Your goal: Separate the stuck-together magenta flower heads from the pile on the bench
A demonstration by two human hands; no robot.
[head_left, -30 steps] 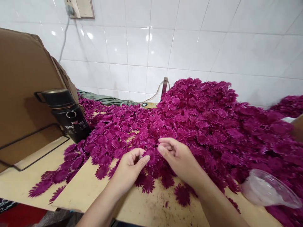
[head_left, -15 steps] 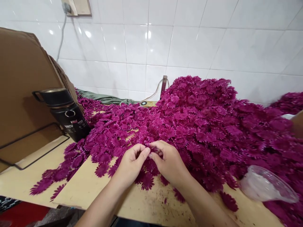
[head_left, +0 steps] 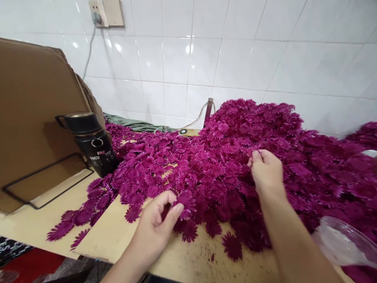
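Between the thumb and fingers of my left hand (head_left: 159,220) is a magenta artificial flower (head_left: 186,201), its fringed petals fanned out to the right of the thumb. My right hand (head_left: 267,171) is up on the slope of the big pile of magenta flowers (head_left: 253,122). Its thumb and fingertips are pinched on a magenta flower piece (head_left: 251,152), of which only a little shows. Loose flowers lie around and below both hands on the pale board (head_left: 188,259).
A black vacuum flask (head_left: 94,145) stands left, before a cardboard box (head_left: 35,98) and a black wire frame (head_left: 38,206). A clear plastic tub (head_left: 338,243) with whitish contents sits at right front. White tiled wall (head_left: 176,59) closes off the back, with a plugged socket (head_left: 97,15).
My hands were together at the front of the pile and have parted. The right moved up and right onto the pile; the left stayed low with a flower. The view shifted slightly.
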